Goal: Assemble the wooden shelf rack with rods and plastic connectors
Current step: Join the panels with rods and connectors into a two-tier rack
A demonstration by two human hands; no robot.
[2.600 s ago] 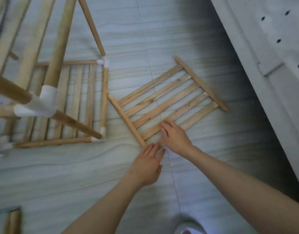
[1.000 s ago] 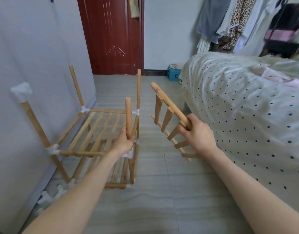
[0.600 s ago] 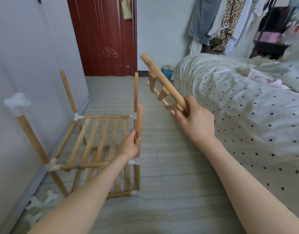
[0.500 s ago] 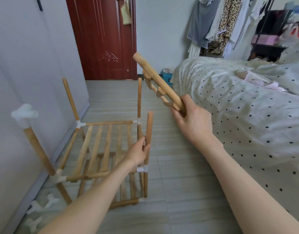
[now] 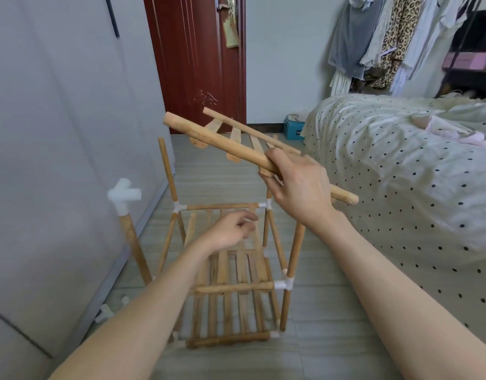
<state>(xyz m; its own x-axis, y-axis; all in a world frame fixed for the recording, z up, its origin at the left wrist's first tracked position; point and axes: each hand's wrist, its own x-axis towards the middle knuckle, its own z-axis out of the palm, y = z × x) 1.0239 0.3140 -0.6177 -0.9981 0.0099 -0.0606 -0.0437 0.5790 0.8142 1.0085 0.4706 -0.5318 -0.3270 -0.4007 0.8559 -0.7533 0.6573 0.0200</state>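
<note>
At frame centre, our left hand [image 5: 230,229] had released the rack post [image 5: 296,250], fingers loosely apart; our right hand [image 5: 299,187] gripped the slatted shelf panel [image 5: 222,141], ready for mounting.

Grey tile floor [image 5: 332,311] w/ the half-built wooden rack [image 5: 230,286] standing on it, couple loose white connectors [image 5: 106,314] by the wall, blue box [image 5: 292,130] further back.

Light-brown wooden rack [image 5: 230,286] with white connectors [image 5: 283,284]; dark red door [image 5: 200,58] at twelve o'clock; cream bedspread [image 5: 400,171] with black dots at three o'clock.
</note>
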